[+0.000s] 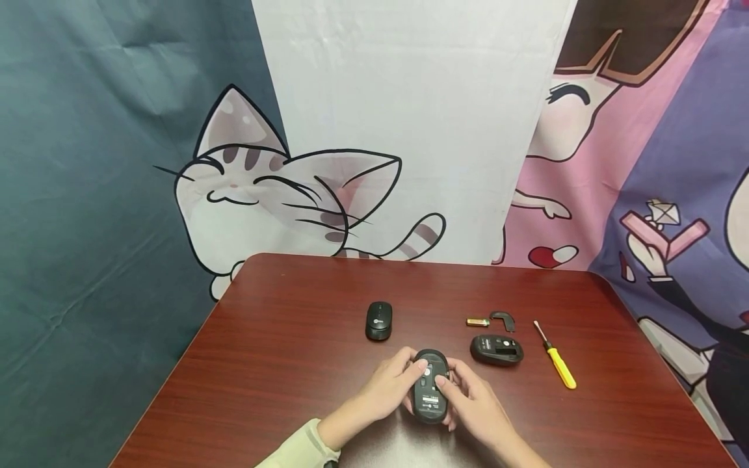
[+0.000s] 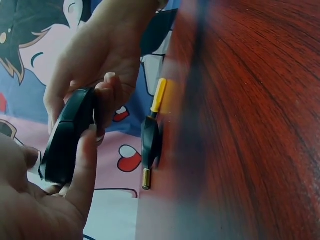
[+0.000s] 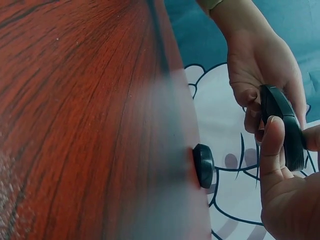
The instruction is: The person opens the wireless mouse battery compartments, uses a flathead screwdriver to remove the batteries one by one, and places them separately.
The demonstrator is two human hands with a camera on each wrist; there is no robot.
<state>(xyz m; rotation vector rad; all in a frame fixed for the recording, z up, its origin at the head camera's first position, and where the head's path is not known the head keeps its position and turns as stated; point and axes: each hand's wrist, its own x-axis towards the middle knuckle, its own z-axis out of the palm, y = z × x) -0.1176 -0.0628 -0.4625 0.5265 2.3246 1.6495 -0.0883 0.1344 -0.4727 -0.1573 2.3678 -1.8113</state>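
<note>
Gripping black mouse (image 1: pixel 430 404) underside-up between left hand (image 1: pixel 383 387) and right hand (image 1: pixel 480 402), above table (image 1: pixel 263 364); clamping its sides and lower face with fingers (image 2: pixel 86 160), pressing 2 thumbs (image 1: pixel 417 369) on its labelled underside.

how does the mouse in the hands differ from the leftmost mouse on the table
The held mouse is up between the left hand and right hand, while the leftmost mouse rests on the table, touched by neither. The held mouse shows the head camera its underside, with a printed label; the leftmost mouse shows its top, with a small pale logo. Both are dark, rounded computer mice.
</note>
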